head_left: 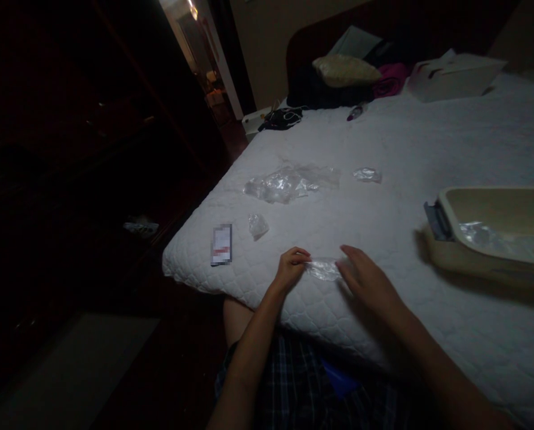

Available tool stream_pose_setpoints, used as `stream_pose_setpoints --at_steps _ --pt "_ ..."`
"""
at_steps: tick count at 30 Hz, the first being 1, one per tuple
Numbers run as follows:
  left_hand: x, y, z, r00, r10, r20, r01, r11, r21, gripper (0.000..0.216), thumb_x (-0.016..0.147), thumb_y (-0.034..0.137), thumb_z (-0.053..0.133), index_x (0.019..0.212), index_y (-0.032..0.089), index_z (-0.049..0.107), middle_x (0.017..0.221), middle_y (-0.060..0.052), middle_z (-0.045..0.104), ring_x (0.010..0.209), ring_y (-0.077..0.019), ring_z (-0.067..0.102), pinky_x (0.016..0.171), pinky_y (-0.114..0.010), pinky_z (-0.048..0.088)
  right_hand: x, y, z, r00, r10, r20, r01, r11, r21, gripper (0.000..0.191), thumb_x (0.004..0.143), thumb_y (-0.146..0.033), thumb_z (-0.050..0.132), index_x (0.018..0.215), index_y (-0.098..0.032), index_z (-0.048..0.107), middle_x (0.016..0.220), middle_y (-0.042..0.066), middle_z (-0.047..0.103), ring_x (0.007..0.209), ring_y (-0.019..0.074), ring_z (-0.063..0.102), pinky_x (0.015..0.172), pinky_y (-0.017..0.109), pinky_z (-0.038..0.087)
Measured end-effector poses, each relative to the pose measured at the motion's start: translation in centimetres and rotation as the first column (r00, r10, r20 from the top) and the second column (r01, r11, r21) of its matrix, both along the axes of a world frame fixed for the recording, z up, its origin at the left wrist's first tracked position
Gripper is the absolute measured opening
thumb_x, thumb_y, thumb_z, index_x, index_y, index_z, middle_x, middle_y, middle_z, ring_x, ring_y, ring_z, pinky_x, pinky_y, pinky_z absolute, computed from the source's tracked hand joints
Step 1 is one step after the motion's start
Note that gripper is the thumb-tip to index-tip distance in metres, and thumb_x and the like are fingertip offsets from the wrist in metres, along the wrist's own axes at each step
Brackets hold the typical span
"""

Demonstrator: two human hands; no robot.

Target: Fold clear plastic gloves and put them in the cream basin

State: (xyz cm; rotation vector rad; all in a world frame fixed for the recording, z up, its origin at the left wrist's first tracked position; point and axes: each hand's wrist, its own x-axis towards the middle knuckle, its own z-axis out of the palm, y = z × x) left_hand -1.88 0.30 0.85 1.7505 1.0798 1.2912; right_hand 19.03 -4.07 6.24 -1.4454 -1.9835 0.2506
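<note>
A small clear plastic bag (324, 270) lies crumpled over the white quilted bed cover, close to the near edge. My left hand (291, 267) pinches its left end between thumb and fingers. Over the right end is my right hand (369, 284), fingers stretched out and thumb apart from them, the thumb at the bag's edge; whether it touches cannot be told. Farther off lie a large crumpled clear plastic bag (285, 183), a small crumpled one (258, 226) to the left and another folded one (367, 174) to the right.
A phone-like object (221, 245) with a blurred screen lies near the bed's left corner. On the right stands a cream plastic bin (446, 254) with a grey handle and clear plastic inside. A white box (457, 77), a pillow (346, 70) and dark cloth are at the far end.
</note>
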Motion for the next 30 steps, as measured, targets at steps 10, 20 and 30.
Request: stream_pose_setpoints --at_steps 10,20,30 --pt "-1.9 -1.4 -0.3 0.848 0.144 -0.511 0.095 0.906 0.412 0.023 0.082 0.016 0.052 0.101 0.021 0.064 0.102 -0.008 0.066 0.09 -0.0168 0.062 0.076 -0.033 0.053 -4.4 -3.5 -5.5 0.896 0.073 0.438 -0.096 0.995 0.029 0.066 0.082 -0.056 0.043 0.135 -0.016 0.041 0.145 0.016 0.031 0.135 0.0336 0.02 0.106 0.054 0.019" --pt "-2.1 -4.9 1.1 0.564 0.062 -0.824 0.345 0.888 0.303 0.047 0.087 0.027 0.041 0.13 0.01 0.041 0.138 -0.015 0.041 0.133 -0.0247 0.031 0.107 -0.046 0.03 -4.0 -3.3 -6.2 0.921 0.118 0.372 -0.125 0.992 -0.006 0.067 0.083 -0.055 0.042 0.136 -0.014 0.04 0.146 0.018 0.027 0.136 0.0331 0.016 0.108 0.054 0.015" --pt "-2.3 -5.4 1.0 0.508 0.001 -0.861 0.331 0.923 0.196 0.043 0.092 0.03 0.035 0.132 0.015 0.039 0.141 -0.009 0.038 0.135 -0.019 0.027 0.11 -0.043 0.024 0.8 -1.1 -5.0 0.61 -0.202 -0.766 -0.265 0.86 -0.437 0.047 0.08 -0.048 0.051 0.122 -0.027 0.052 0.141 0.009 0.04 0.128 0.024 0.039 0.101 0.045 0.037"
